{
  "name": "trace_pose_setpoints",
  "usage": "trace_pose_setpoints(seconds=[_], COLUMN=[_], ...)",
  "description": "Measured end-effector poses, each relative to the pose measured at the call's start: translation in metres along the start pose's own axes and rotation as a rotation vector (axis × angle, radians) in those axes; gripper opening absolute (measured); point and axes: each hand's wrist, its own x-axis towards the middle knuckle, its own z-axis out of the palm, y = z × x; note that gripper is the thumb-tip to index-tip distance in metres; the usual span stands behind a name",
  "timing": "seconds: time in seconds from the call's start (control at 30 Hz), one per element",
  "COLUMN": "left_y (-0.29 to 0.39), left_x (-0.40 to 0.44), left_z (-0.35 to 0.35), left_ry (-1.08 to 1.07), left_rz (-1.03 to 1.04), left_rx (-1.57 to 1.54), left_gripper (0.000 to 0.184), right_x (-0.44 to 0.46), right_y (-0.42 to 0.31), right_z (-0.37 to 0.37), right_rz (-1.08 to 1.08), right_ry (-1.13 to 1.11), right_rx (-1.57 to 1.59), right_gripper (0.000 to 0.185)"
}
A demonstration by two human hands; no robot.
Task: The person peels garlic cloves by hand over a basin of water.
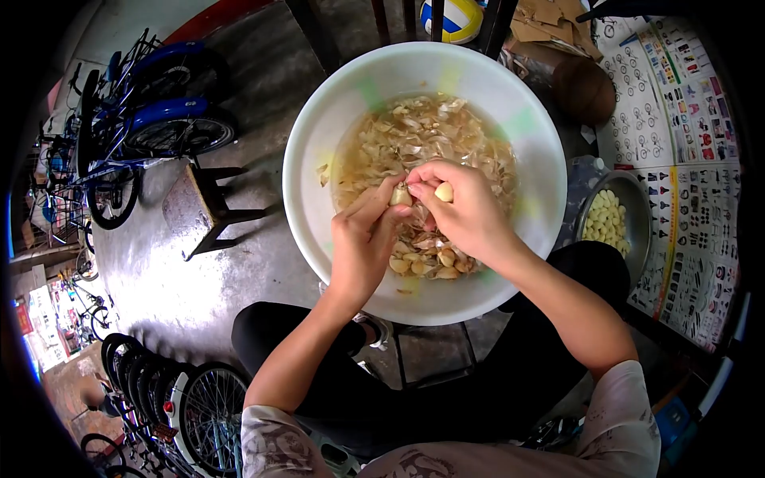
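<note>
Both my hands meet above a wide white basin of brownish water. In my left hand a garlic clove is pinched between thumb and fingers. The fingertips of my right hand touch the top of that clove, and a second, pale peeled garlic clove is tucked against the same hand. Loose garlic skins float over much of the water. Several unpeeled cloves lie near the basin's front side, below my hands.
To the right, a metal bowl holds many peeled cloves. A small wooden stool and parked bicycles stand on the left. Behind the basin are dark bars, a volleyball, cardboard and a brown ball.
</note>
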Motion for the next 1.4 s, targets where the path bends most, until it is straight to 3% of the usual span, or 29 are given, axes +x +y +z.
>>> trace_pose_setpoints(seconds=[0.03,0.27,0.33,0.57,0.67,0.77,0.83,0.87,1.0,1.07,1.13,1.23,1.3,1.4], left_y=[0.002,-0.002,0.003,-0.007,-0.007,-0.003,-0.009,-0.013,-0.019,-0.022,-0.015,-0.016,-0.015,-0.011], left_x=[-0.001,-0.003,-0.003,0.005,0.007,0.011,0.010,0.009,0.007,0.005,0.005,0.003,0.003,0.004], left_z=[-0.001,-0.001,-0.005,-0.010,-0.011,-0.007,-0.010,-0.010,-0.005,-0.006,-0.001,-0.003,-0.008,-0.012], left_ry=[-0.020,-0.020,-0.070,-0.004,-0.026,0.072,0.051,0.031,-0.006,-0.069,-0.025,-0.055,-0.148,-0.172], left_rz=[0.021,-0.015,-0.277,-0.291,-0.362,-0.436,-0.427,-0.418,-0.409,-0.400,-0.418,-0.397,-0.358,-0.344], left_rx=[0.062,-0.074,-0.147,-0.487,-0.742,-0.817,-0.813,-0.808,-0.743,-0.688,-0.717,-0.651,-0.428,-0.373], left_gripper=[0.035,0.033,0.028,0.027,0.029,0.028,0.028,0.028,0.027,0.025,0.022,0.023,0.023,0.022], right_x=[0.002,-0.003,0.000,0.002,0.001,0.002,0.003,0.003,0.010,0.011,0.013,0.012,0.009,0.006], right_y=[0.011,0.003,0.004,0.004,-0.009,-0.018,-0.020,-0.017,0.003,0.003,0.007,0.004,0.004,0.007], right_z=[0.001,0.002,0.000,-0.007,-0.018,-0.025,-0.024,-0.022,-0.014,-0.013,-0.013,-0.014,-0.013,-0.012], right_rz=[-0.218,-0.369,-0.386,-0.315,-0.262,-0.114,-0.246,-0.247,-0.618,-0.488,-0.582,-0.475,-0.373,-0.497], right_ry=[0.042,0.066,0.027,-0.005,-0.127,-0.196,0.011,0.012,0.017,-0.074,-0.051,-0.159,-0.211,-0.124], right_rx=[-0.108,-0.286,-0.292,-0.239,-0.340,-0.392,-0.427,-0.428,-0.629,-0.747,-0.728,-0.823,-0.801,-0.700], right_gripper=[0.011,0.007,0.008,0.008,0.009,0.015,0.031,0.031,0.060,0.061,0.057,0.051,0.043,0.037])
